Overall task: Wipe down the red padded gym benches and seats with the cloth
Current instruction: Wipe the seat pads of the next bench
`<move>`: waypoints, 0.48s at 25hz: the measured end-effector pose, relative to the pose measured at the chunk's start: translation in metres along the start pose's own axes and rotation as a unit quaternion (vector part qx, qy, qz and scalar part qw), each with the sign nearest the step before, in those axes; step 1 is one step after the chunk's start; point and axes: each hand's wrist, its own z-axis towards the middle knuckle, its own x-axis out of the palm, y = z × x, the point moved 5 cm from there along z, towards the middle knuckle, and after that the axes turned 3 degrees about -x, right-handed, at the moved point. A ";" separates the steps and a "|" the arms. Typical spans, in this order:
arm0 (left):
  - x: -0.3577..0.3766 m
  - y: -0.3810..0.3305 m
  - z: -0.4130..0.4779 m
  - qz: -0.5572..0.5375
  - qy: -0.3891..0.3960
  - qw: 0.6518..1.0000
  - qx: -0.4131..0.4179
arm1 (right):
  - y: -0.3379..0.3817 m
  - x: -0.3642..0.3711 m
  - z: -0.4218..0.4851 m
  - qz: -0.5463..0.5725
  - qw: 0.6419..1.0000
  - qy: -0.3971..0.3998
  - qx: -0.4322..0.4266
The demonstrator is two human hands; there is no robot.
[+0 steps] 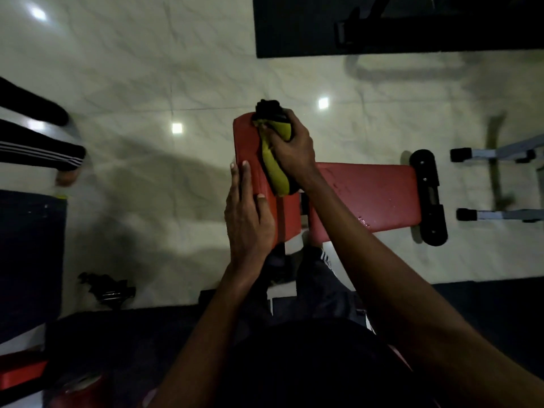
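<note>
The right hand gripped the yellow-and-black cloth against the upright red seat pad; the left hand, fingers extended, lay flat along the pad's near edge.

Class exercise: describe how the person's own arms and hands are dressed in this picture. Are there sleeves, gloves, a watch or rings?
Both forearms are bare, no sleeves showing. The left hand and right hand wear no gloves; no watch, bracelet or ring is visible in this dim light.
</note>
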 end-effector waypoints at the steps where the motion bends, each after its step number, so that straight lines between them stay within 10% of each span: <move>1: -0.001 -0.004 0.001 0.011 -0.004 1.000 -0.019 | -0.004 -0.002 0.006 0.003 1.000 0.015 0.005; 12: 0.022 -0.047 0.096 0.119 -0.068 0.989 -0.052 | -0.061 0.000 0.078 0.027 0.984 0.177 0.003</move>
